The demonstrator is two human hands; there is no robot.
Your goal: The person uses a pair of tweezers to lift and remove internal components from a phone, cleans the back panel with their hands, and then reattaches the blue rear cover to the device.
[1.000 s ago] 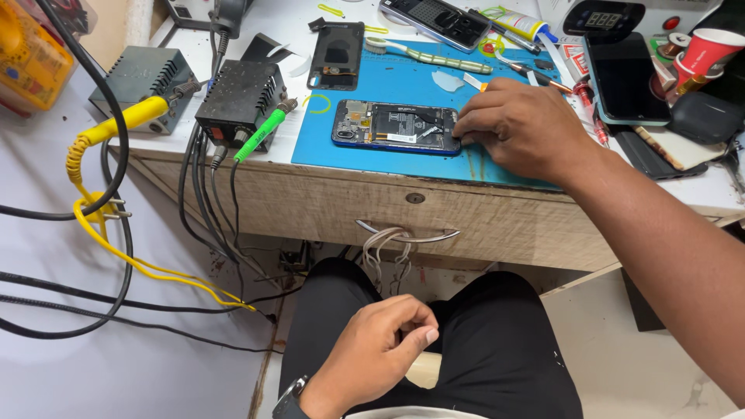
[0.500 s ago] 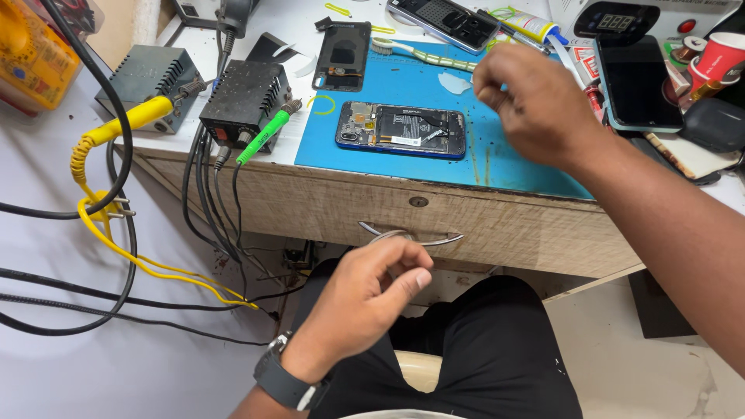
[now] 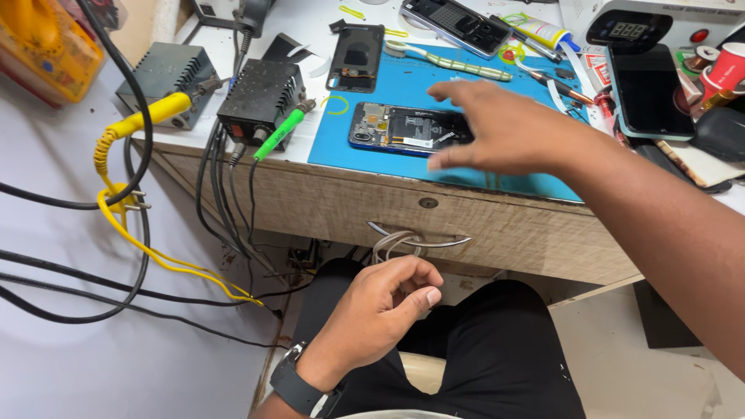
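Observation:
An opened phone (image 3: 403,128) with its back off lies on a blue work mat (image 3: 466,89) on the desk. My right hand (image 3: 504,128) hovers just over the phone's right end, palm down and fingers stretched out, holding nothing. My left hand (image 3: 380,310) is below the desk edge above my lap. Its fingers are loosely curled with nothing in them, just under the metal drawer handle (image 3: 423,240) and some grey wire loops (image 3: 388,247). A dark watch is on that wrist.
A black phone back cover (image 3: 355,58) and a toothbrush (image 3: 454,66) lie at the mat's far edge. Two dark station boxes (image 3: 260,97) (image 3: 159,74) sit at the left, with yellow cable (image 3: 116,202) and black cables hanging down. Another phone (image 3: 648,93) and a red cup (image 3: 725,70) are at the right.
My right hand lifted off the phone's right end, rose, then swept left to hover over it with fingers spread. My left hand came up from my lap toward the drawer handle.

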